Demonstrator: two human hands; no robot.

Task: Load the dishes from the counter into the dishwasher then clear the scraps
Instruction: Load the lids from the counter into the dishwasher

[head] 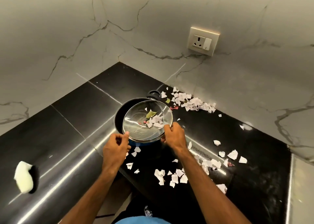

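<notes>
Partly, the lid (141,130) hides the pan (119,117) beneath.

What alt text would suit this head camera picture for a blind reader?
The left hand and right hand hold a glass lid bearing paper scraps and a leaf over a dark pot on a black counter strewn with torn paper.

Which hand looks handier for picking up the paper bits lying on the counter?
Probably the right hand: most paper scraps lie on its side of the counter. The left hand, holding the lid too, is farther off.
</notes>
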